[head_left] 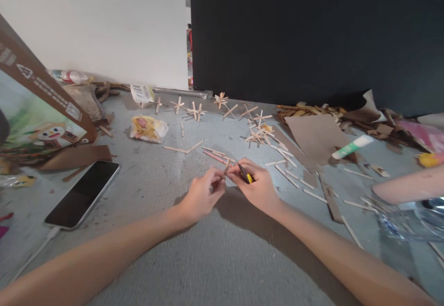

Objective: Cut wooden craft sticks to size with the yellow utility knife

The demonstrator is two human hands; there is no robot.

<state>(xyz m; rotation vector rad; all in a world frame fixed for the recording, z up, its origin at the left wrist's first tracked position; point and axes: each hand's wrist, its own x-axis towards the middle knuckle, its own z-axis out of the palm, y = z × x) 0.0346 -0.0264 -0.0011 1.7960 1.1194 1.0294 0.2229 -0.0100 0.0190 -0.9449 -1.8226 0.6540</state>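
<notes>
My left grip (pixel 204 195) pinches a small, brown, flat wooden stick (pixel 227 165), so I'd angle the black-and-yellow, pointed tool (pixel 247 175) in my right grip (pixel 255 186) safely clear.

The left arm (pixel 114 246) and right arm (pixel 329 252) reach in bare from the lower corners. The left hand (pixel 201 195) and right hand (pixel 260 189) face each other, both with bent, pinching fingers (pixel 248 161), their tips close together.

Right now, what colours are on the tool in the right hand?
Black and yellow: the tool in the right hand shows in the head view.
</notes>
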